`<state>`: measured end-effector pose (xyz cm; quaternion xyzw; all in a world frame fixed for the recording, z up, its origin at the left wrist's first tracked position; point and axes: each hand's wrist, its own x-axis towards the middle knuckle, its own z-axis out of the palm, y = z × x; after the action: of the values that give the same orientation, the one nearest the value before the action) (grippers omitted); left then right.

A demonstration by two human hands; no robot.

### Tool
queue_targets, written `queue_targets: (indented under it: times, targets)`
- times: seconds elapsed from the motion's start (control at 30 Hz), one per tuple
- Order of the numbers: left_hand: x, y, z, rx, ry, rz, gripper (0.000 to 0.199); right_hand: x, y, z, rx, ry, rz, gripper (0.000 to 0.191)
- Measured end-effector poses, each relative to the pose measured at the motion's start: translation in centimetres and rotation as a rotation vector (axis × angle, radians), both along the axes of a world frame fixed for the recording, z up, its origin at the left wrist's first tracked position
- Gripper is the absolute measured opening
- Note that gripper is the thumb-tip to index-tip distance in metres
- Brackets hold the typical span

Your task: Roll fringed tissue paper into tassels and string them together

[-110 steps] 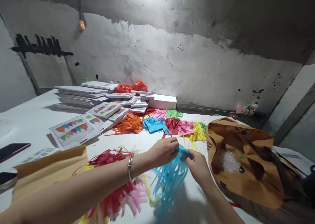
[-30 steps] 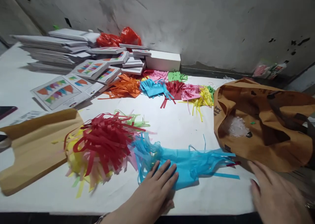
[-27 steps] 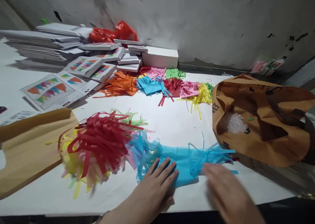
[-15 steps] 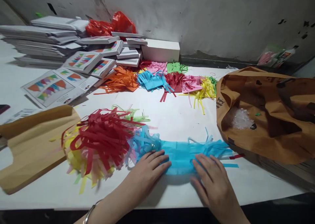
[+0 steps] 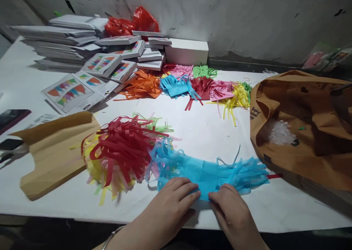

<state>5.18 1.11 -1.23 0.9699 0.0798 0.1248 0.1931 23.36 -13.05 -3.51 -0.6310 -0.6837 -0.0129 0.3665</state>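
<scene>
A blue sheet of fringed tissue paper (image 5: 205,171) lies crosswise on the table, plain in the middle and cut into strips at both ends. My left hand (image 5: 176,202) has its fingers bent over the sheet's near edge, left of centre. Just to the right, my right hand (image 5: 232,208) pinches the same edge between curled fingers and thumb. Both thumbs are largely hidden. Touching the sheet's left end is a pile of red fringed tissue paper (image 5: 123,147), with yellow paper strips (image 5: 95,165) under it.
Folded fringed bundles, including an orange bundle (image 5: 144,85), line the back. White boxes (image 5: 68,41) and a red plastic bag (image 5: 145,19) stand behind, against the wall. A large brown paper bag (image 5: 310,140) gapes at right; a tan paper piece (image 5: 57,154) lies left.
Both hands have come nearer to me and closer together at the blue sheet's near edge. The right fingers have closed in, and the strips at the right end are spread wider.
</scene>
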Motion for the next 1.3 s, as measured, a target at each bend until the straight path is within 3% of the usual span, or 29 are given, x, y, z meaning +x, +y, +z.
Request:
queue_targets:
  times: [0.2, 0.5, 0.7, 0.8, 0.9, 0.93, 1.07, 1.2, 1.3]
  targets:
    - [0.5, -0.1, 0.0, -0.087, 0.011, 0.031, 0.035, 0.1, 0.2, 0.1, -0.094, 0.068, 0.008, 0.018]
    - [0.9, -0.1, -0.5, -0.118, -0.071, 0.078, 0.016, 1.0, 0.9, 0.7, -0.119, -0.048, 0.028, 0.022]
    - [1.0, -0.1, -0.5, -0.133, -0.061, 0.082, 0.014, 1.6, 0.8, 2.4, -0.238, 0.019, 0.029, 0.013]
    - [0.6, -0.1, 0.1, -0.127, -0.032, 0.072, 0.012, 1.4, 0.7, 2.6, -0.2, -0.024, 0.007, 0.024]
    - [0.7, -0.3, 0.5, -0.099, 0.009, 0.074, 0.039, 0.8, 0.6, 1.9, -0.046, -0.171, -0.012, 0.025]
    - [0.8, -0.4, 0.4, -0.07, 0.023, 0.086, 0.039, 0.6, 0.5, 1.5, 0.004, -0.229, 0.014, 0.026]
    - [1.4, -0.7, -0.5, 0.097, 0.079, 0.1, 0.006, 0.1, 0.3, 0.4, 0.039, -0.362, 0.092, 0.031]
    - [1.2, -0.4, -1.1, 0.055, 0.11, 0.055, 0.009, 0.6, -0.5, -0.2, 0.027, -0.297, -0.146, 0.029]
    - [0.9, -0.2, -1.0, -0.002, 0.119, 0.055, 0.011, 1.7, -1.5, -0.4, -0.153, -0.303, -0.42, 0.025]
